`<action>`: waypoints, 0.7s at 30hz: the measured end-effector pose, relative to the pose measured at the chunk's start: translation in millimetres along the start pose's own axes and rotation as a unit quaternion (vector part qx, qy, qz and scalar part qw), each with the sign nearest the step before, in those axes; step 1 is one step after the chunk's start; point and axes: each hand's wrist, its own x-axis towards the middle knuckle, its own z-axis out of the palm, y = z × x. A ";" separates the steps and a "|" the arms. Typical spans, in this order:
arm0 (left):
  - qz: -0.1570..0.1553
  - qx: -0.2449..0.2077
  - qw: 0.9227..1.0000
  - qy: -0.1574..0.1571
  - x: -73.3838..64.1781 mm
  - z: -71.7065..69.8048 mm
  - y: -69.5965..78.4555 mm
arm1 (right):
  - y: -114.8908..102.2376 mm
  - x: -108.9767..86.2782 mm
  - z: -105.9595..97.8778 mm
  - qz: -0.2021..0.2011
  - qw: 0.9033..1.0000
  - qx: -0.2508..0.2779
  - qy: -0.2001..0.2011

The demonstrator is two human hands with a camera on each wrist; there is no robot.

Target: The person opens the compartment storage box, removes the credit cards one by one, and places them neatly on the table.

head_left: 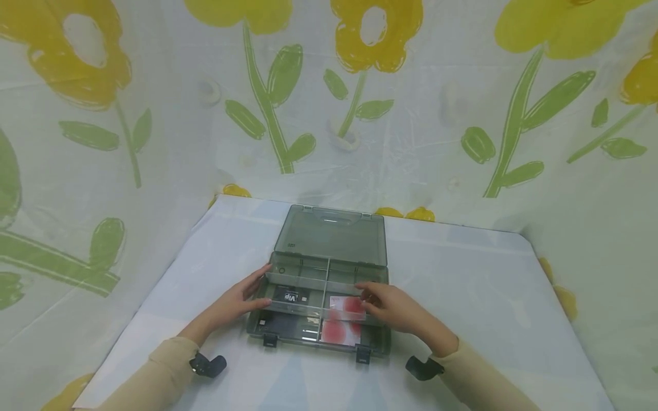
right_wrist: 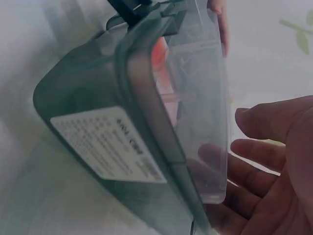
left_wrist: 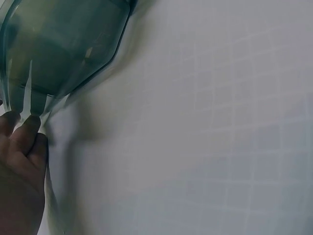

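Note:
A translucent grey-green plastic case [head_left: 372, 342] lies with its lid [head_left: 334, 234] folded back. Over its middle is a clear divided tray [head_left: 298, 308], its wall standing above the case rim in the right wrist view. Through the clear plastic show a black card [head_left: 287, 294] marked "Vip" and a white card with red blotches [head_left: 345, 305]. My left hand [head_left: 237, 298] grips the tray's left end, thumb at the front edge and fingers at the back. My right hand [head_left: 394, 307] is at the tray's right end, thumb apart, fingertips partly behind the clear wall [right_wrist: 210, 181].
Nearer the front of the case lie a dark card [head_left: 280, 324] and another red-and-white card [head_left: 339, 332]. Two black latches, one a left latch [head_left: 269, 341], stick out in front. A flowered curtain [head_left: 411, 142] surrounds the white table [head_left: 462, 274].

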 end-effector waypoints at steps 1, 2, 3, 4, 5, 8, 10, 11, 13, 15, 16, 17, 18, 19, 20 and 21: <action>0.001 -0.001 1.000 0.001 -0.1 0.1 -0.1 | -0.7 0.3 0.8 -0.001 1.000 -0.001 0.000; 0.002 0.000 1.000 0.001 -0.1 0.2 -0.1 | -1.6 0.5 1.5 -0.003 1.000 0.001 -0.001; 0.002 -0.001 1.000 0.001 -0.2 0.3 -0.1 | -2.6 0.6 2.1 -0.005 1.000 0.002 -0.002; 0.002 -0.002 1.000 0.001 -0.2 0.4 0.0 | -3.5 0.7 2.8 -0.007 1.000 0.005 -0.003; 0.002 -0.003 1.000 0.002 -0.1 0.5 0.0 | -4.3 0.8 3.3 -0.008 1.000 0.007 -0.005; 0.001 -0.001 1.000 0.000 0.4 1.0 0.0 | -5.8 0.9 5.1 -0.012 1.000 0.006 -0.008; 0.001 -0.002 1.000 0.000 0.8 1.3 -0.1 | -6.5 0.6 5.9 -0.013 1.000 0.006 -0.007; 0.001 -0.002 1.000 0.000 1.0 1.4 -0.1 | -6.8 0.4 6.2 -0.012 1.000 0.005 -0.006; 0.002 -0.002 1.000 -0.001 1.0 1.4 -0.4 | -7.4 -0.2 6.4 -0.010 1.000 0.003 -0.005; 0.003 -0.004 1.000 -0.001 1.1 1.3 -0.6 | -7.7 -0.6 6.6 -0.011 1.000 0.003 -0.003; 0.005 -0.004 1.000 -0.001 1.3 1.3 -0.8 | -7.8 -0.7 6.7 -0.011 1.000 0.002 -0.003; 0.006 -0.004 1.000 -0.001 1.1 1.2 -0.9 | -7.7 -0.6 6.9 -0.012 1.000 0.000 -0.003; 0.007 -0.005 1.000 -0.002 1.1 1.1 -0.9 | -7.9 -0.5 7.0 -0.013 1.000 -0.002 -0.003; 0.008 -0.005 1.000 -0.002 0.9 0.9 -0.7 | -7.8 -0.3 7.2 -0.014 1.000 -0.004 -0.003; 0.009 -0.005 1.000 -0.001 0.9 0.9 -0.6 | -7.8 0.0 7.4 -0.014 1.000 -0.008 -0.003; 0.010 -0.005 1.000 -0.001 0.9 0.8 -0.4 | -8.3 0.0 7.2 -0.013 1.000 -0.012 -0.004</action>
